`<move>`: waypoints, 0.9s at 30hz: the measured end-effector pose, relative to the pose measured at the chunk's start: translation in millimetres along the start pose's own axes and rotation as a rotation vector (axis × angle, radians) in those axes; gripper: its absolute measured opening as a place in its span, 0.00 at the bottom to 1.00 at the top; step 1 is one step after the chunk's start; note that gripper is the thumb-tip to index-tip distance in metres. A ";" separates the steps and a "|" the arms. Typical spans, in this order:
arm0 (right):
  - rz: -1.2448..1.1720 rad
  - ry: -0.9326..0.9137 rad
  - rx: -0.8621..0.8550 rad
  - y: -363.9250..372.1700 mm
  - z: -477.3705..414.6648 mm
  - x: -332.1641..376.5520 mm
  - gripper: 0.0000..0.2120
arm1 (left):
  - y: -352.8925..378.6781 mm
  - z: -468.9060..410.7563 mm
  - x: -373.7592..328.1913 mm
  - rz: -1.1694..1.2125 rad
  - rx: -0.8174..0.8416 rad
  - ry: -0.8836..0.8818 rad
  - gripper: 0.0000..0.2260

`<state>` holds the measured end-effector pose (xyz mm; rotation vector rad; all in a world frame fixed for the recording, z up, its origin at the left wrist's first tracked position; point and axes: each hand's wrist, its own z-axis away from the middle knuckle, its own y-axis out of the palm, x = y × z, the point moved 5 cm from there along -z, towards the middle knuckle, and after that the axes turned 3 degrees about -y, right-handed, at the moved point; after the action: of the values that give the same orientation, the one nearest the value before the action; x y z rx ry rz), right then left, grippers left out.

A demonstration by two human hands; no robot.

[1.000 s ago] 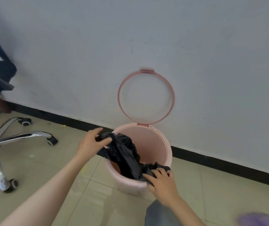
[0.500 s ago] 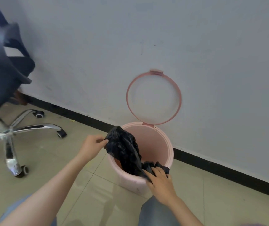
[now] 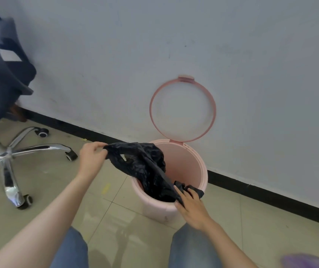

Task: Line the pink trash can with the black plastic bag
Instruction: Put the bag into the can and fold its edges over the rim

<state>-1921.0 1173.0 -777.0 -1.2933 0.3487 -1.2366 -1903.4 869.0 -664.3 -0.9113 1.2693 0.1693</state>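
Note:
The pink trash can (image 3: 188, 167) stands on the floor against the wall, its ring-shaped pink lid (image 3: 182, 111) flipped up and leaning on the wall. A crumpled black plastic bag (image 3: 145, 167) hangs partly inside the can. My left hand (image 3: 92, 158) pinches one edge of the bag and holds it out to the left of the rim. My right hand (image 3: 190, 206) grips the other edge at the can's front rim. The bag's lower part is hidden inside the can.
An office chair (image 3: 6, 147) with a chrome star base and castors stands at the left. A white wall with a black skirting board (image 3: 270, 198) runs behind the can. My knees in jeans (image 3: 191, 248) are just in front of it. The floor is beige tile.
My left hand has pulled its edge of the bag outward to the left, away from the rim, stretching the bag wider. My right hand stays at the front rim.

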 end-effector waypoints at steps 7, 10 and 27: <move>-0.287 0.071 -0.075 -15.5 4.0 1.1 0.09 | 60.2 34.2 -17.7 -0.961 0.187 0.664 0.37; -0.256 0.169 -0.322 -39.6 13.7 1.3 0.10 | 68.4 12.8 10.9 -0.847 0.391 0.225 0.40; 0.181 0.187 -0.646 -168.7 -2.5 3.1 0.33 | 1.8 -37.7 -30.2 0.291 0.330 -0.150 0.21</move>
<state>-2004.0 1203.5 -633.3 -1.6414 1.0409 -1.1292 -1942.6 855.9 -639.2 -0.4214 1.2400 0.2439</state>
